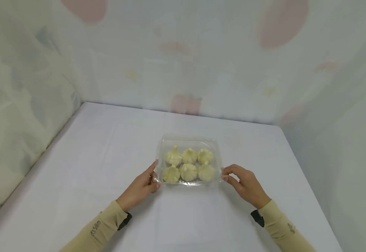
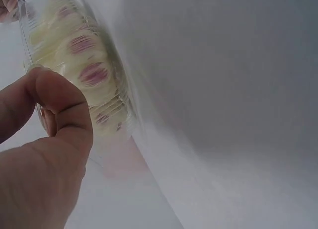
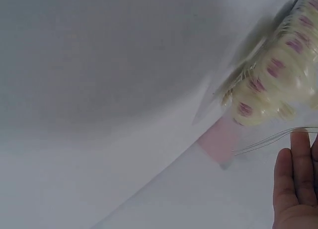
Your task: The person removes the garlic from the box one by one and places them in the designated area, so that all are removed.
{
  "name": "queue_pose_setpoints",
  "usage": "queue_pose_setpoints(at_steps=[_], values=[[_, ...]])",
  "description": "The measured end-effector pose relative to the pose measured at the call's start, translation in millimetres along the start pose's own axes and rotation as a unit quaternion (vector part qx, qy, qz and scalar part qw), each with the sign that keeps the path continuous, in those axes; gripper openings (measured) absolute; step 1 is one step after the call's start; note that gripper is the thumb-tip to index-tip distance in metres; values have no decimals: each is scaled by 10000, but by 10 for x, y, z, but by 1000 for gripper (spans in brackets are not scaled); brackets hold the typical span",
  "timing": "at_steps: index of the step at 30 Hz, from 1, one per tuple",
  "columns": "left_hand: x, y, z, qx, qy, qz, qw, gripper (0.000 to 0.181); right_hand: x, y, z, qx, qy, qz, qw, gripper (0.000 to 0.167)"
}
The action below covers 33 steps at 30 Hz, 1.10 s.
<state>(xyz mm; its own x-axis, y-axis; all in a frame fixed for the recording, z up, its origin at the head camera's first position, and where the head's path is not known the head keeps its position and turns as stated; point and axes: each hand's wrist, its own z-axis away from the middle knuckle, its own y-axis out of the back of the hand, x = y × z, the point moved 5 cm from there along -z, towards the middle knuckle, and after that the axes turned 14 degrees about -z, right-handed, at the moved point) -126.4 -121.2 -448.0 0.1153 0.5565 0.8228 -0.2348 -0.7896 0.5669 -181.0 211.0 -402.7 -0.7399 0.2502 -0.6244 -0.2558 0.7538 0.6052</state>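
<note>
A clear plastic container (image 1: 189,140) is in the middle of the table in the head view, with pale garlic bulbs (image 1: 189,172) in two rows inside. Purple streaks show on the garlic (image 2: 94,74) through the plastic in the left wrist view. My left hand (image 1: 141,188) pinches the container's left rim near the front corner between thumb and fingers. At the opposite side, my right hand (image 1: 247,183) grips the right rim; its fingers (image 3: 300,164) reach the thin edge in the right wrist view. Whether the container's base touches the table is unclear.
A white-covered table (image 1: 107,140) spreads around the container. Pale cloth with faded red and yellow patches forms the back wall (image 1: 201,63); more cloth hangs along the left side (image 1: 19,105) and right side (image 1: 343,140).
</note>
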Motion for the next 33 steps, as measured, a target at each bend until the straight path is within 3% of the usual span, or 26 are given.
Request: queue_pose_setpoints(at_steps=[5, 10, 16, 22, 25, 29, 33], values=[[28, 52, -20, 73, -61, -373, 9993, 77, 29, 329, -201, 467, -254, -125, 9985, 18], [36, 113, -52, -130, -47, -675, 9976, 78, 127, 578, -662, 792, -628, -317, 9944, 6], [48, 130, -94, -316, -84, -893, 9955, 80, 240, 687, -1241, 1449, -864, -278, 9853, 27], [74, 81, -111, -483, -61, -1254, 9909, 81, 470, 662, -1425, 1908, -1359, -129, 9721, 41], [107, 89, -110, -481, -109, -1501, 9874, 82, 603, 574, -1416, 1780, -1675, -353, 9690, 47], [125, 126, -99, -572, -243, -1705, 9834, 83, 766, 374, -1331, 1191, -2245, -552, 9656, 52], [122, 142, -96, -793, -362, -1615, 9830, 82, 956, 132, -1155, 442, -3041, -740, 9487, 56]])
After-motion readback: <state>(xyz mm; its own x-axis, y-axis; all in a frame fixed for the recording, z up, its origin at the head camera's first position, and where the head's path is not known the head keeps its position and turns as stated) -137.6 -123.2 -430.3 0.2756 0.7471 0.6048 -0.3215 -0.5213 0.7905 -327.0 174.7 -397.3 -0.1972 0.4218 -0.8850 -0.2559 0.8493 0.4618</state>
